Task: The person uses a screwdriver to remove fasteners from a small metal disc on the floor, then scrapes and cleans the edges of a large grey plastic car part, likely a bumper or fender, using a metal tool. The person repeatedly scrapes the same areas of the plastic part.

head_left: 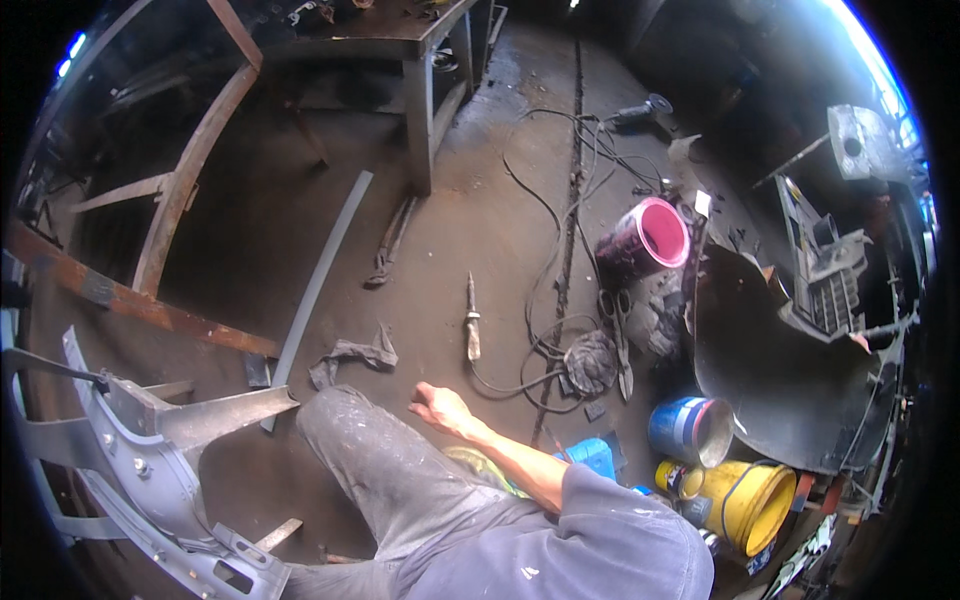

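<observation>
Pointed corded tool (473,335) first, since it's what the right hand (440,408) is nearest to: it's lying on the floor just past the knuckles, not touching them, metal tip aimed away from the person. That hand is curled into a loose fist; can't tell if anything's tucked inside. Left hand is out of view, so no idea what it's doing.

Closest in, you've got dusty grey trousers (390,460) with 1 knee bent, and off to the left a curved grey part (150,465) with bolts in it. Over on the right, a yellow bucket (725,505) is tipped on its side near a blue tin (672,428).

A bit further out there's a crumpled rag (370,352) past the knee, then a pair of shears (624,345) beside a dark round bundle (590,363). Beyond those, a pink-lined bucket (622,248) lies tilted. Way out back: loops of black cable (511,172), an angle grinder (635,112) and a table (418,130).
</observation>
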### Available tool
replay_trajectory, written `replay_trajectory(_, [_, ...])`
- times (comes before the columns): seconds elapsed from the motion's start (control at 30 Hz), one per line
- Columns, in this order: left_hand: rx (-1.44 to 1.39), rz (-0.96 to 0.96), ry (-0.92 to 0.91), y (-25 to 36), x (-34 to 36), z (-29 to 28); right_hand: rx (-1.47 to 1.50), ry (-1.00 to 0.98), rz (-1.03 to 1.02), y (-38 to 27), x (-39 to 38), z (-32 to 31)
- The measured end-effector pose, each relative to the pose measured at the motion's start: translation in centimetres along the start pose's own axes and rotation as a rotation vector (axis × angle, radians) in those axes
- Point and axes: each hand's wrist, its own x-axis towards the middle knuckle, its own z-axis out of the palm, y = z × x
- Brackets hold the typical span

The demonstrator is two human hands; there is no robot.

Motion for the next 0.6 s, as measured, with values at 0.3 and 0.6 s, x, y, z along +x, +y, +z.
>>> replay_trajectory(0.3, [-0.259, -0.811, 0.122, -8.2, -20.2, 1.1, -0.061, -0.244, 0.209, -0.7, 2.0, -2.3])
replay_trajectory(0.6, [-0.162, -1.254, 0.175, -16.3, -45.2, -6.9, -0.38, -0.47, -0.031, -10.4, 4.9, 3.8])
